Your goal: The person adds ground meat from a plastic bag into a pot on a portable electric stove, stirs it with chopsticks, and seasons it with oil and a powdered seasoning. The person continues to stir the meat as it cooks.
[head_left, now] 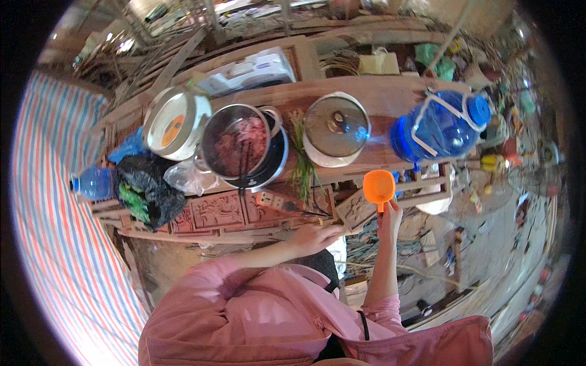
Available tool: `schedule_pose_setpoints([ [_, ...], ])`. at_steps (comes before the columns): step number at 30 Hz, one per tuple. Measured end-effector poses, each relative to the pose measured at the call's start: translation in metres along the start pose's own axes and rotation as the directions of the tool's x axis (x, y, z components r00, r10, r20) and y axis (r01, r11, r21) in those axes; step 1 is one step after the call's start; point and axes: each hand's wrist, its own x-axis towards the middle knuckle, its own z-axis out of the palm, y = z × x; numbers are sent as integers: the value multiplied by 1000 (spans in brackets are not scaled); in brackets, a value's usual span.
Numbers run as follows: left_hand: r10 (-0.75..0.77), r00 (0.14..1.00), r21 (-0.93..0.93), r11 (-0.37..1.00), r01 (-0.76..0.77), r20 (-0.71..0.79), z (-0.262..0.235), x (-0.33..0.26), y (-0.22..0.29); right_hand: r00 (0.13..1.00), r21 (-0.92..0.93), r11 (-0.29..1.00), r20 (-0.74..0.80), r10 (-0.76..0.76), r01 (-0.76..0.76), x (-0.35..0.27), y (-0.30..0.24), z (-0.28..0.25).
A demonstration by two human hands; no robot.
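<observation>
Keep the orange cup [379, 185] level: right hand [390, 219] closed round its handle [381, 208], left hand [320, 238] loosely open, apparently empty

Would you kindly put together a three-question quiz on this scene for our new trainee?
1. Which of the person's hands holds the orange scoop?
2. True or false: the pot of meat stands uncovered.
3. Fill in the blank: between the pot of meat and the lidded pot lie some long ____.

Key:
1. The right hand.
2. True.
3. Green stalks.
</observation>
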Motion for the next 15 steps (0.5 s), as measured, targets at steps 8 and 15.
schedule_pose_setpoints([
  [8, -421, 848, -149, 907, 393, -321, -54, -172, -79, 791, -338, 744, 457, -406, 577, -26, -94, 175],
  [15, -521, 651, -417, 848, 326, -551, -43, -225, -104, 600, -545, 300, 534, -596, 783, -60, -120, 296],
])
